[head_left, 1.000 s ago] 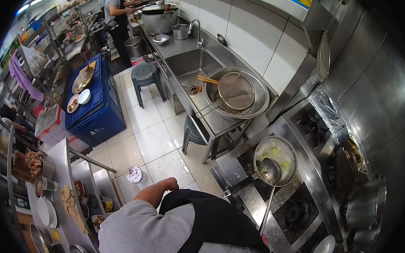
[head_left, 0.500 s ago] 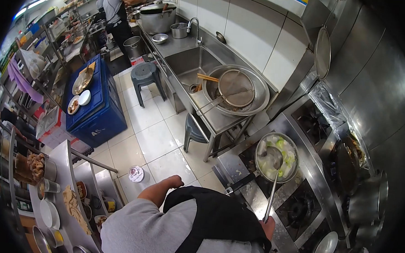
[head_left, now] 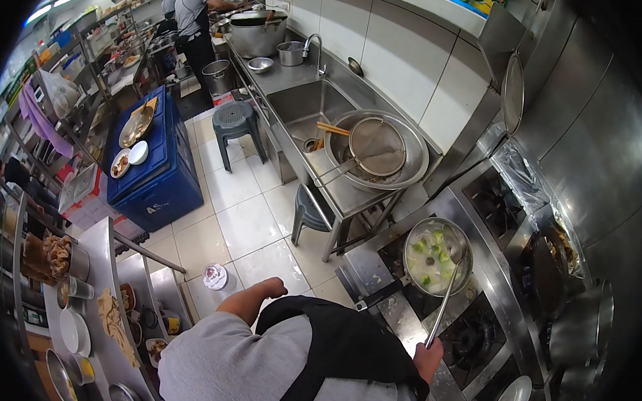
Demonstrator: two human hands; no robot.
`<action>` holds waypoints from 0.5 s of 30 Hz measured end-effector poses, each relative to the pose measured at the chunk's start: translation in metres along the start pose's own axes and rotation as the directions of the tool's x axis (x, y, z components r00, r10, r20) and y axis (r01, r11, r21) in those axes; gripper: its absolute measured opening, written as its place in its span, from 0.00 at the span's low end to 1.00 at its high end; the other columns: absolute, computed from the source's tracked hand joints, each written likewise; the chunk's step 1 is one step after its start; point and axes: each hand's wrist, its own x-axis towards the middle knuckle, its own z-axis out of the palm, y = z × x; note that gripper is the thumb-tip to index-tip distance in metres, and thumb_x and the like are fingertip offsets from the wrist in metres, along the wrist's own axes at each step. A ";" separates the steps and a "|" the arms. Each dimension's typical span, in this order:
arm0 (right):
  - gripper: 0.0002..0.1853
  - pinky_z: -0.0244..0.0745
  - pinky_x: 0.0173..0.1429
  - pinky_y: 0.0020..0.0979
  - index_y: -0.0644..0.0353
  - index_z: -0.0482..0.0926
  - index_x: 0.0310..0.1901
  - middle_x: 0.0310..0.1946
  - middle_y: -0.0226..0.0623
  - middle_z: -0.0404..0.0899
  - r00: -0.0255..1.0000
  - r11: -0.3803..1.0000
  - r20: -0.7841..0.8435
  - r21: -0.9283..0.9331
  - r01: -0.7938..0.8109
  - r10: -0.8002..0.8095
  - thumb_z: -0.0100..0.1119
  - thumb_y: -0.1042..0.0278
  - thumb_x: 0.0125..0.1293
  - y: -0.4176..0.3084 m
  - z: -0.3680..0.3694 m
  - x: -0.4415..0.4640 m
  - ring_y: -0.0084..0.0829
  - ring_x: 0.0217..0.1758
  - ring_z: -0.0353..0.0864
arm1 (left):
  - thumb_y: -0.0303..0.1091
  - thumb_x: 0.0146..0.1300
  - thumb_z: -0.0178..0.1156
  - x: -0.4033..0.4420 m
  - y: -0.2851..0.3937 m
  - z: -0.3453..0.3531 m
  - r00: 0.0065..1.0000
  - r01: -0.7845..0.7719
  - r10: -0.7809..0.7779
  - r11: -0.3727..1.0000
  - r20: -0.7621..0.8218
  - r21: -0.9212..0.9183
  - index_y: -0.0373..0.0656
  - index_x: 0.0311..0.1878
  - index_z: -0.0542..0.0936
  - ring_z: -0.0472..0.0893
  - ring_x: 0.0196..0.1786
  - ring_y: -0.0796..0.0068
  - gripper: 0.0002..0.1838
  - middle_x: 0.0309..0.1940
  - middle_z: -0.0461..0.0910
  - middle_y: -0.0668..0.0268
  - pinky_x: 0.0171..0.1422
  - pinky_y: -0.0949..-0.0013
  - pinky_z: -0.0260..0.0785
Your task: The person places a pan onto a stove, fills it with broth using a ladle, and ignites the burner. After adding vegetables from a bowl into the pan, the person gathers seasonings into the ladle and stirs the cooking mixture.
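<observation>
My right hand (head_left: 427,356) is closed round the handle of a long metal ladle (head_left: 442,308). The ladle's bowl sits at the right side of a round pan (head_left: 408,267) on the stove. In the pan are pale liquid and green vegetable pieces (head_left: 435,243). My left hand (head_left: 274,288) is near the front of my body, above the tiled floor, with its fingers curled together; whether it holds anything is too small to tell.
A sink (head_left: 308,102) and a basin (head_left: 421,162) with a strainer (head_left: 377,147) on it stand ahead. Stools (head_left: 234,117), a blue chest (head_left: 163,185) and a shelf unit (head_left: 97,254) are to the left. A co-worker (head_left: 193,27) stands far back.
The ladle's bowl has moved from the lower middle of the pan to its right side. My right hand has come further into view. The green pieces have shifted in the liquid.
</observation>
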 end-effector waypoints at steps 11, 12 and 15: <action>0.09 0.70 0.38 0.45 0.69 0.69 0.29 0.23 0.50 0.72 0.998 0.997 -0.022 -0.035 -0.064 0.063 0.58 0.73 0.50 0.021 0.020 0.023 0.45 0.28 0.75 | 0.41 0.59 0.55 0.019 -0.004 0.008 0.991 -0.133 0.133 0.989 -0.003 0.058 0.31 0.28 0.83 0.84 0.28 0.56 0.19 0.27 0.83 0.48 0.36 0.55 0.79; 0.09 0.71 0.35 0.43 0.68 0.70 0.28 0.22 0.47 0.72 0.998 0.998 0.019 0.022 -0.065 0.065 0.58 0.73 0.51 0.038 0.028 0.027 0.42 0.25 0.75 | 0.41 0.59 0.55 0.024 -0.010 0.013 0.985 -0.167 0.169 0.981 -0.017 0.096 0.31 0.28 0.83 0.84 0.28 0.56 0.19 0.27 0.83 0.48 0.37 0.55 0.79; 0.08 0.71 0.28 0.39 0.65 0.70 0.27 0.21 0.40 0.71 0.977 0.961 0.152 0.210 -0.179 0.149 0.58 0.71 0.55 0.016 0.020 0.015 0.34 0.19 0.73 | 0.41 0.59 0.56 0.017 -0.009 0.012 0.996 -0.090 0.088 0.994 0.031 0.058 0.32 0.29 0.84 0.85 0.29 0.56 0.19 0.28 0.84 0.49 0.38 0.56 0.79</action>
